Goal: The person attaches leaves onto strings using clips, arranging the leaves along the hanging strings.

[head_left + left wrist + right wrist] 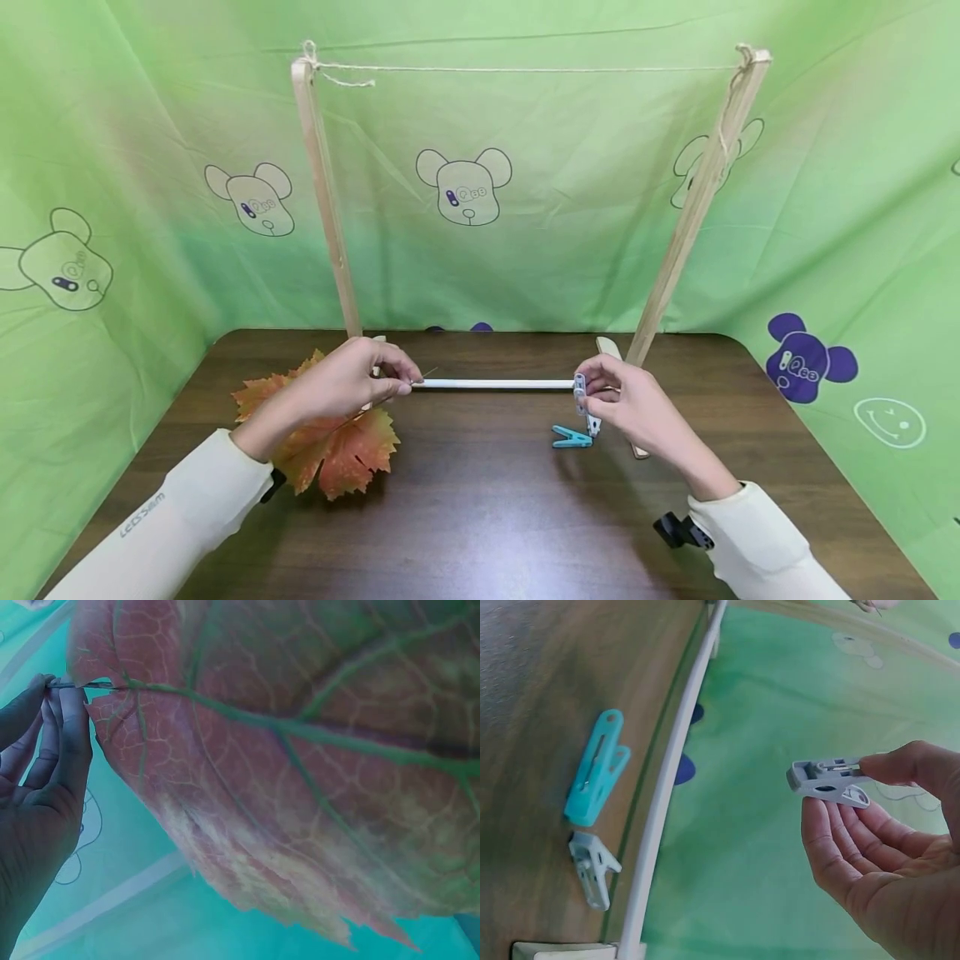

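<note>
My left hand (pixel 363 375) pinches the thin stem of an orange-red maple leaf (pixel 341 458) between thumb and fingertips. The leaf hangs below and beside the wrist, and its veined surface (pixel 247 795) fills most of the left wrist view. Over at the right, my right hand (pixel 633 400) pinches a grey clothespin (pixel 829 778) between thumb and fingers, held above the table. A teal clothespin (pixel 596 769) and another grey clothespin (pixel 592 870) lie on the table below that hand.
Two wooden posts (pixel 326 192) (pixel 697 208) stand at the back, with a twine line (pixel 525 70) tied between their tops. A white rod (pixel 495 384) joins them low down. Green printed cloth (pixel 465 267) surrounds the brown table (pixel 480 517).
</note>
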Motion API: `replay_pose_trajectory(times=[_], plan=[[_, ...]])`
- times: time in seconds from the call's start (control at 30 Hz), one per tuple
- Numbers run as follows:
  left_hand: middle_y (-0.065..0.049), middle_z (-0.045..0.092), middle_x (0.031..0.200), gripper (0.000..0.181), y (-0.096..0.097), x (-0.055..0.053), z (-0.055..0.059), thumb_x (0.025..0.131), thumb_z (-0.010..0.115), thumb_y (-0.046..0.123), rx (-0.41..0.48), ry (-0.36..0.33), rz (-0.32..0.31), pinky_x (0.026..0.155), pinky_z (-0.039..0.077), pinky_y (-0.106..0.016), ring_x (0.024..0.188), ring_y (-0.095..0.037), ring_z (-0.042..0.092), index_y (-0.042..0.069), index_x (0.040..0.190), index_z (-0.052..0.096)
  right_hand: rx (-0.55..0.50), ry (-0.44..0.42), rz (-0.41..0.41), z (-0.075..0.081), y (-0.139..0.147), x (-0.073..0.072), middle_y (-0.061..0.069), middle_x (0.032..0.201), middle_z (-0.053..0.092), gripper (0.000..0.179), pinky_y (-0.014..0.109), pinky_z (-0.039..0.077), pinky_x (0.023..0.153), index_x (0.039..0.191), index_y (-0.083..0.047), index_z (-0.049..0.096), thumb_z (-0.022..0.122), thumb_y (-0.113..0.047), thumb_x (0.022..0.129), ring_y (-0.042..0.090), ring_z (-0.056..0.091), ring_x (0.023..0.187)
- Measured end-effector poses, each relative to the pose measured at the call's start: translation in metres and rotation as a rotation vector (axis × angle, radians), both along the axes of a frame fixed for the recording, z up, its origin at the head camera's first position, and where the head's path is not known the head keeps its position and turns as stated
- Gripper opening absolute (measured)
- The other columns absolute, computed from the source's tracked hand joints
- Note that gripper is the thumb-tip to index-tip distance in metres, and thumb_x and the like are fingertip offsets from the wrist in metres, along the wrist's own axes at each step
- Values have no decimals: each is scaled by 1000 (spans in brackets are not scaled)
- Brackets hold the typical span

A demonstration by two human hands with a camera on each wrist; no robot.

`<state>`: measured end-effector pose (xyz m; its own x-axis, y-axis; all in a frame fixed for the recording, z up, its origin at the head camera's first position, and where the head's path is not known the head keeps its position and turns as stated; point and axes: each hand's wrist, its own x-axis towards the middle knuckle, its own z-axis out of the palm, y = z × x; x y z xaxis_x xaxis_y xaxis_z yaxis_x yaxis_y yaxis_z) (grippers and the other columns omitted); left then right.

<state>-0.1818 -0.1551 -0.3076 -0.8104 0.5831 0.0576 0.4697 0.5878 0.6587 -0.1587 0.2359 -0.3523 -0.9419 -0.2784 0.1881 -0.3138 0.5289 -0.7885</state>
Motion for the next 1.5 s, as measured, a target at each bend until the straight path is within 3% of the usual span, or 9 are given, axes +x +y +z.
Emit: replay_pose_trajectory(times=[0.23,0.47,0.77,0.97,1.1,1.5], plan=[[2,74,88,11,3,-1,5,97,73,4,21,-16,16,63,52,-24,72,-10,63,12,101,79,-17,18,2,12,-4,-2,17,105,72,28,14,57,86,119,8,66,71,6,91,0,66,93],[3,73,84,10,6,-4,12,98,74,8,35,-17,41,65,54,-25,73,-13,65,11,105,79,-37,22,8,27,-6,-3,17,108,72,30,13,57,89,124,5,66,71,2,94,2,66,97],[1,73,86,10,9,-9,23,98,74,9,62,30,65,68,54,-27,77,-14,65,12,107,78,-80,22,-7,36,-9,-7,24,110,72,31,12,56,86,122,10,65,69,5,92,-4,66,95],[-2,72,86,11,11,-13,28,99,73,9,102,4,107,61,52,-25,74,-18,64,11,107,78,-43,33,3,49,-13,-8,17,111,74,31,16,57,84,123,3,66,73,-4,94,3,70,97],[-3,73,88,10,14,-15,32,99,72,9,122,15,134,65,53,-27,75,-19,65,11,107,78,-13,45,7,57,-16,-11,16,109,75,29,18,58,83,123,0,67,73,-5,95,8,72,98],[-5,75,90,9,24,-23,47,98,75,10,202,68,197,65,55,-26,77,-21,69,10,106,77,-20,87,-1,78,-31,-22,14,113,74,31,15,53,87,127,-4,68,74,-10,97,4,69,100]])
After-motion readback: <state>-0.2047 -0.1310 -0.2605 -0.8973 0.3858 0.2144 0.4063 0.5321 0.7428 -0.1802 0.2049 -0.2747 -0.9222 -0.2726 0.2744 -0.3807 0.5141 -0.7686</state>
